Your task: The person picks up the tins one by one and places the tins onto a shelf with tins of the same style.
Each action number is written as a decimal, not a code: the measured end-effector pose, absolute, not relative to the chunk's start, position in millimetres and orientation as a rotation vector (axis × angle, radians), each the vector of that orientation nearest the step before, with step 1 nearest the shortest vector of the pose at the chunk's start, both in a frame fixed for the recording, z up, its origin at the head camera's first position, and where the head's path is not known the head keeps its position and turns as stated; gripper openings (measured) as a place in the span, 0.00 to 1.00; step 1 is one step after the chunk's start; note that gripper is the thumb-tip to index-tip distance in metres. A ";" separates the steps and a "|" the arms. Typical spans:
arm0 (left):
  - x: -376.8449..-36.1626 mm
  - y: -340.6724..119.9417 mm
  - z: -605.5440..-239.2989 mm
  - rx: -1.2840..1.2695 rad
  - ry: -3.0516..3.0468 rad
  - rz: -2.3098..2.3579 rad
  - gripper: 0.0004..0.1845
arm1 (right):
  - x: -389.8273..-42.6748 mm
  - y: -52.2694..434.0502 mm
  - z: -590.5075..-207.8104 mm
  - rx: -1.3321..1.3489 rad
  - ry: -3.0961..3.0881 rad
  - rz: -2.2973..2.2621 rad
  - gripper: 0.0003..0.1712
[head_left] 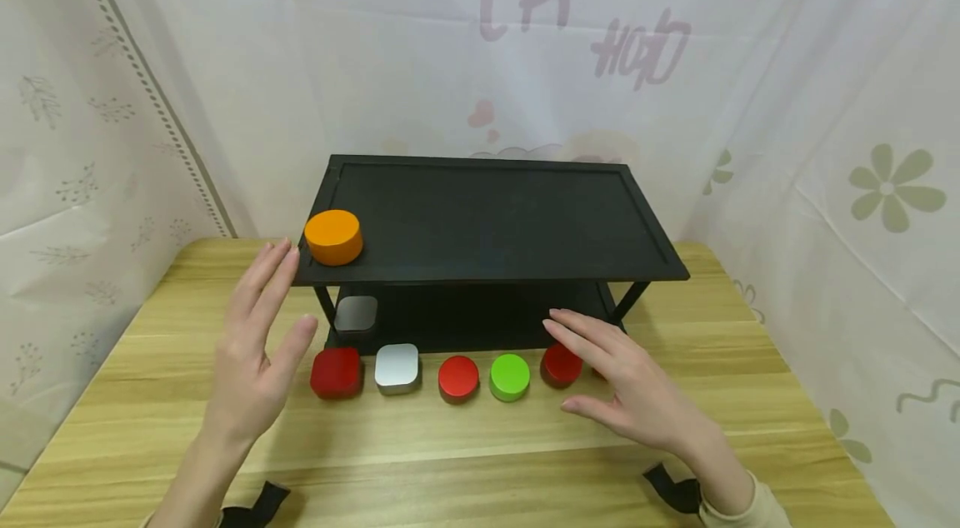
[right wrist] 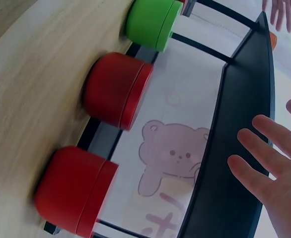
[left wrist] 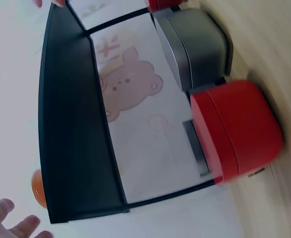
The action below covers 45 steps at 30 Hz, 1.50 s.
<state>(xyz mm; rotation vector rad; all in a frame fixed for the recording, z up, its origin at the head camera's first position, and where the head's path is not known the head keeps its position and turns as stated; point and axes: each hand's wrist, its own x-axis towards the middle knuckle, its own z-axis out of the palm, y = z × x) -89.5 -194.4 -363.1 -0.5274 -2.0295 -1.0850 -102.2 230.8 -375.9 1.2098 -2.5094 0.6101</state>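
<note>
A black two-tier shelf (head_left: 495, 220) stands on a wooden table (head_left: 465, 461). An orange round tin (head_left: 333, 236) sits at the left end of its top tier, and a grey square tin (head_left: 356, 314) on the lower tier. In front lie a red square tin (head_left: 336, 372), a silver square tin (head_left: 397, 367), a red round tin (head_left: 458, 377), a green round tin (head_left: 509, 376) and another red round tin (head_left: 558, 366). My left hand (head_left: 270, 303) is raised with straight fingers beside the shelf's left end and holds nothing. My right hand (head_left: 600, 370) hovers flat over the right-most red tins, partly hiding them.
Patterned white curtains (head_left: 825, 136) close in the back and both sides. In the right wrist view two red round tins (right wrist: 116, 90) and the green tin (right wrist: 153, 22) line the shelf's foot (right wrist: 235, 148). The left wrist view shows the red square tin (left wrist: 235, 131) close up.
</note>
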 end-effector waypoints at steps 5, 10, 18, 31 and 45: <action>-89.8 -204.5 -365.4 -0.411 -2.149 -1.160 0.37 | -105.9 236.2 -377.6 1.170 -2.528 0.644 0.50; -91.0 -211.3 -365.6 -0.304 -2.240 -1.238 0.38 | -107.1 241.2 -376.2 1.077 -2.617 0.664 0.51; -97.5 -219.9 -367.4 -0.235 -2.294 -1.357 0.34 | -109.0 244.2 -376.9 0.955 -2.694 0.716 0.47; -102.2 -228.1 -371.9 -0.175 -2.410 -1.588 0.29 | -116.1 244.8 -384.0 0.827 -2.697 0.869 0.41; -116.9 -224.6 -379.2 -0.209 -2.172 -1.984 0.28 | -120.6 243.7 -391.9 0.766 -2.755 0.880 0.37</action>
